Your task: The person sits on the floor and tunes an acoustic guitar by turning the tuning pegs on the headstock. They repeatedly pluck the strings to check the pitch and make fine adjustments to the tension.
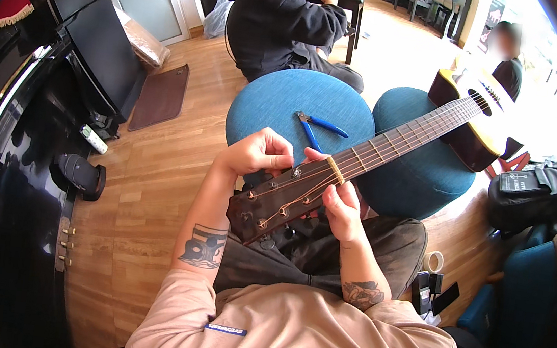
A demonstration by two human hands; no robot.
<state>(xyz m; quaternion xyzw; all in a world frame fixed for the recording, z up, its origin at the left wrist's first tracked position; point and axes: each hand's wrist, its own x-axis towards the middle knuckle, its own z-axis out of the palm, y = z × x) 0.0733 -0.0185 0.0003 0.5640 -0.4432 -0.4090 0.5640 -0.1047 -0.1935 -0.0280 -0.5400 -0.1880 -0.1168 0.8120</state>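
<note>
Your left hand (257, 153) and right hand (341, 208) both grip the guitar (390, 145) headstock; blue pliers (317, 129) on stool (279, 103).

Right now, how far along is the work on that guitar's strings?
Strings already run along the guitar neck to the headstock. Left hand pinches at a tuner and right hand grips near the nut. Blue-handled pliers lie unused on the round blue stool, so trimming may remain.
</note>
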